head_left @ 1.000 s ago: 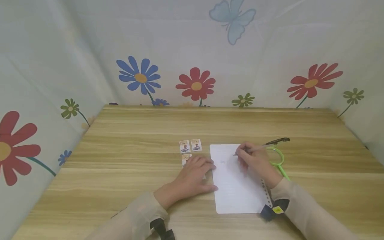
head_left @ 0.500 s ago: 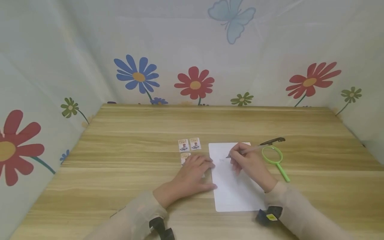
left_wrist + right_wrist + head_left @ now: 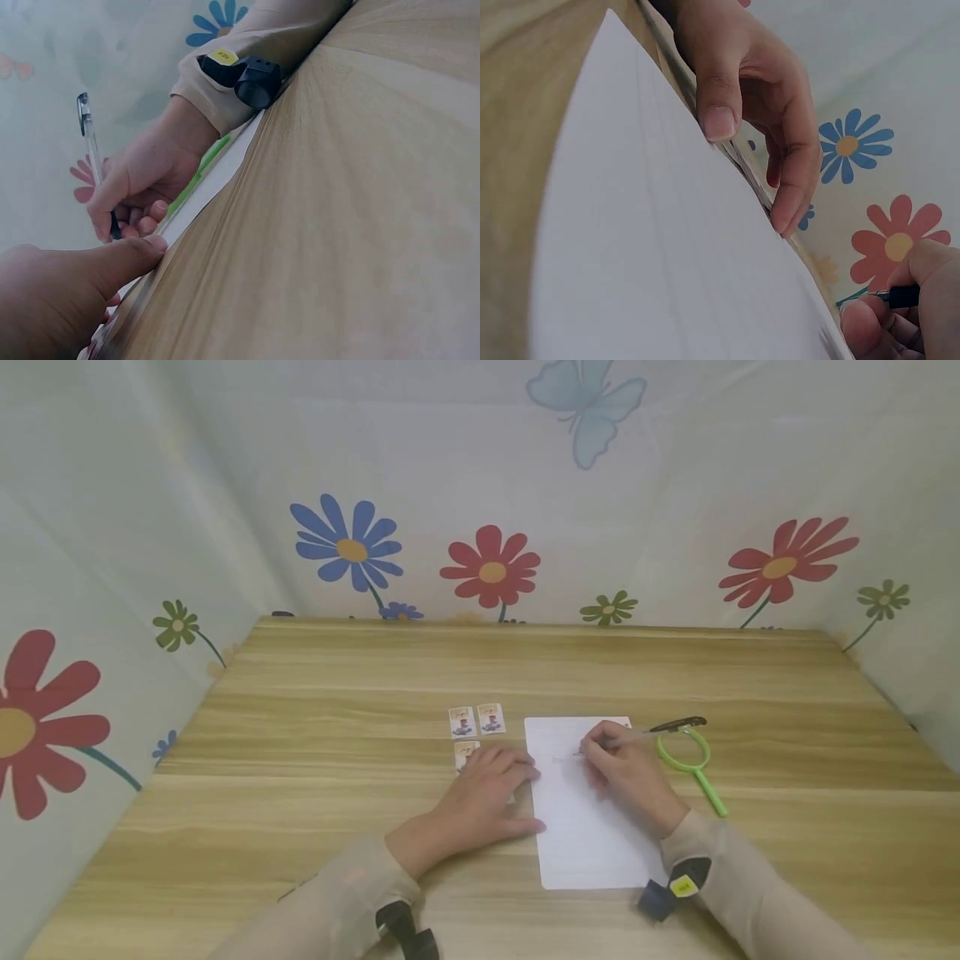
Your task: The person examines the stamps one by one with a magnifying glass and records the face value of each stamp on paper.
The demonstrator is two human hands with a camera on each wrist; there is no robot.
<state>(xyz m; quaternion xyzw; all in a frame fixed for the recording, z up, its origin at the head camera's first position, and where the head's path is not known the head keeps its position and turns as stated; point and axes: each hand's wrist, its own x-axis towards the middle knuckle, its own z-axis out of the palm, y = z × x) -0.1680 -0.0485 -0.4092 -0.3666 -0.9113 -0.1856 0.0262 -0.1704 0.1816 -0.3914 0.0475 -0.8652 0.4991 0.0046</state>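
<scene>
On a wood-grained surface (image 3: 337, 693), the right hand (image 3: 633, 777) pinches a slim clear-barrelled pen (image 3: 667, 727) over smooth ruled paper (image 3: 581, 843); the left hand (image 3: 482, 797), loosely spread, touches the paper's left edge.

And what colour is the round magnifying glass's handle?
The handle is bright green, clearest in the head view.

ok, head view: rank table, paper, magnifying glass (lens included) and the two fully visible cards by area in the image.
Largest to smallest:
1. Table
2. Paper
3. Magnifying glass
4. Upper-left card and upper-right card: they look alike, so not ranked against each other.
</scene>
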